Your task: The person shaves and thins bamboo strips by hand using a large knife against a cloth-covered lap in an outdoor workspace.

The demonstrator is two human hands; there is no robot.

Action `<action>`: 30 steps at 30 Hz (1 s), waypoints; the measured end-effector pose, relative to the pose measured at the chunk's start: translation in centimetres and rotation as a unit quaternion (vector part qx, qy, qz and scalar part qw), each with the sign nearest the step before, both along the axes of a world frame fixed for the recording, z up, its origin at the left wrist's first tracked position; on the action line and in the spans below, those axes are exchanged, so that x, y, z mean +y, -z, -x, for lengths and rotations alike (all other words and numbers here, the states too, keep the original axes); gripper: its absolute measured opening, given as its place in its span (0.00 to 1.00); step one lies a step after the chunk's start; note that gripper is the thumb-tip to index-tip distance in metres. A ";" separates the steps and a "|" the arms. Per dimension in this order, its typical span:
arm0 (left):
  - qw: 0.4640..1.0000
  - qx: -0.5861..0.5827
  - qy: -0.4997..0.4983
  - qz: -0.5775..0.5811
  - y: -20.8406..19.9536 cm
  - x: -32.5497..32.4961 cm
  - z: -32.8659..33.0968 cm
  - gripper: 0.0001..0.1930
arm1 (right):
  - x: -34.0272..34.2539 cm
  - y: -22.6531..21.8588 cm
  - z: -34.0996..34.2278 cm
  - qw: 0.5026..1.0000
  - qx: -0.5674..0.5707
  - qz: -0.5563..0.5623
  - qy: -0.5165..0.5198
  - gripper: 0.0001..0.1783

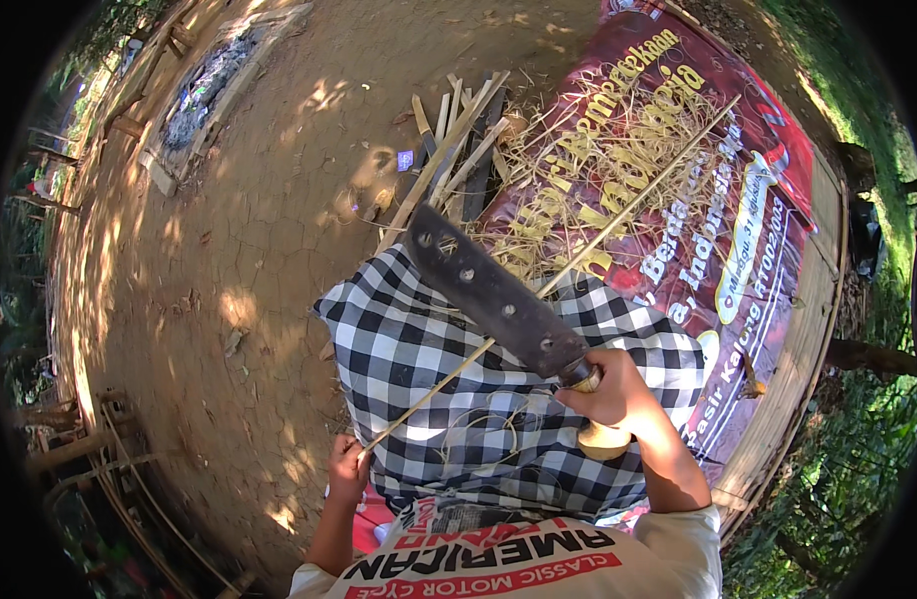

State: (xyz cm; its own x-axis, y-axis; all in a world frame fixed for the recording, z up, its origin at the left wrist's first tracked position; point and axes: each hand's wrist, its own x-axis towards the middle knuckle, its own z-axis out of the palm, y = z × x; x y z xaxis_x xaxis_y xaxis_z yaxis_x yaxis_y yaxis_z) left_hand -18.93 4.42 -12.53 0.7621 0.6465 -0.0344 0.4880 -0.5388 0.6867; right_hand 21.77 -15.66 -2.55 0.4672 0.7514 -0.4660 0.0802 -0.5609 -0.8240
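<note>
My right hand is closed around the wooden handle of a machete. Its broad dark blade has several round holes and points up and to the left. At the lower left, my left hand pinches the near end of a long thin bamboo strip. The strip slants across my lap to the far right, passing under the blade; whether the two touch I cannot tell. A black-and-white checked cloth covers my lap, with a few curled shavings on it.
Beyond my lap, a heap of pale shavings lies on a dark red printed banner. Split bamboo pieces are piled left of the heap. Bare cracked earth stretches left, toward a framed ash pit. A bamboo platform edge borders the right.
</note>
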 end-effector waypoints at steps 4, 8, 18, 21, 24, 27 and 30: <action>0.997 0.034 0.013 0.068 0.5 0.7 0.6 0.04 | 1.1 -0.7 -1.3 0.976 0.086 -0.041 0.194 0.12; 0.991 0.066 0.002 0.112 1.9 1.2 2.3 0.10 | 1.0 1.1 0.0 0.981 0.019 -0.029 0.190 0.07; 0.990 0.096 -0.014 0.104 1.8 1.2 2.1 0.14 | 0.4 0.5 -1.6 0.972 0.093 -0.072 0.201 0.06; 0.995 0.063 0.011 0.071 2.5 1.4 2.9 0.13 | 0.5 1.5 0.2 0.981 0.099 -0.003 0.164 0.07; 0.995 0.078 0.036 0.045 2.0 2.1 3.1 0.12 | 0.1 1.0 -1.0 0.977 0.125 -0.009 0.173 0.06; 0.991 0.099 -0.009 0.093 1.6 1.5 2.2 0.10 | -0.3 0.5 -2.5 0.973 0.102 -0.081 0.192 0.07; 0.994 0.090 0.013 0.068 2.4 1.6 2.2 0.09 | 0.4 1.1 -1.5 0.961 0.088 -0.081 0.250 0.09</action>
